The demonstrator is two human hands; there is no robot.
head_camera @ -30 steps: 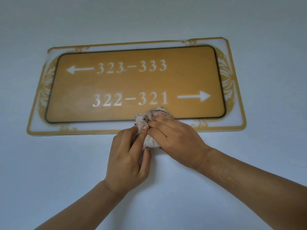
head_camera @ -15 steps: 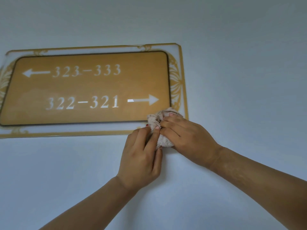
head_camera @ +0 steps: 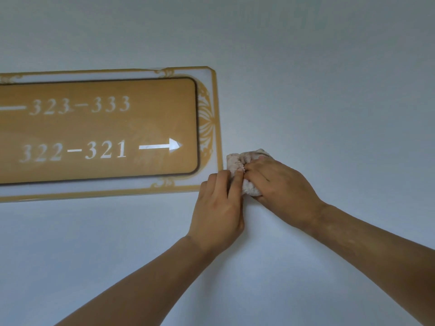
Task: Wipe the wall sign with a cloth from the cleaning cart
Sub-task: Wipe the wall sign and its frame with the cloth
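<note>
The sign (head_camera: pixel 98 128) read "323–333" and "322–321" beside a right arrow. Both the left hand (head_camera: pixel 217 210) and right hand (head_camera: pixel 282 184) had fingers clamped on the cloth (head_camera: pixel 237 161), against the wall (head_camera: pixel 306 78) just beside the sign.

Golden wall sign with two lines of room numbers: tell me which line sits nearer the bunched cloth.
The lower line, 322-321, with the white right-pointing arrow. It lies level with the bunched pinkish cloth; 323-333 sits higher up.
</note>
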